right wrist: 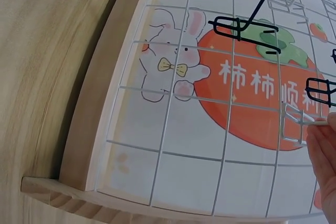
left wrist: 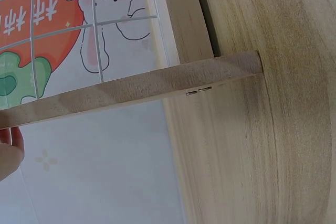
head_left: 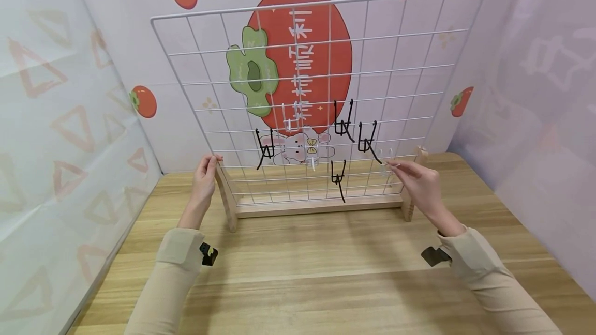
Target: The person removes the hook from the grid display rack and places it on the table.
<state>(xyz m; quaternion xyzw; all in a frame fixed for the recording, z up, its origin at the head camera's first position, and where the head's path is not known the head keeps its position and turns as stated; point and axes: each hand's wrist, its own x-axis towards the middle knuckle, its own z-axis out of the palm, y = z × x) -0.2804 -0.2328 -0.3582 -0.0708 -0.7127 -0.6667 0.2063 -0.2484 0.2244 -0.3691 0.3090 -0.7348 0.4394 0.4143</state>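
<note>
A white wire grid panel [head_left: 316, 101] leans back in a wooden stand [head_left: 321, 208] on the table. At the stand's left side, my left hand [head_left: 204, 182] holds the top of the wooden side piece [left wrist: 131, 88] with its fingertips. Near the lower right of the grid, my right hand [head_left: 422, 186] pinches the prong of a white wire hook [right wrist: 316, 123] between thumb and fingers. That hook's rectangular back lies against the grid wires. Several black hooks hang on the grid, among them one [head_left: 368, 143] just left of my right hand.
Two other white hooks, an upper one [head_left: 289, 124] and a lower one [head_left: 312, 161], hang near the grid's middle. A black hook [head_left: 338, 179] sits low on the panel. Behind stands a backdrop [head_left: 298, 66] printed with persimmons and a rabbit. The wooden table [head_left: 298, 283] extends in front.
</note>
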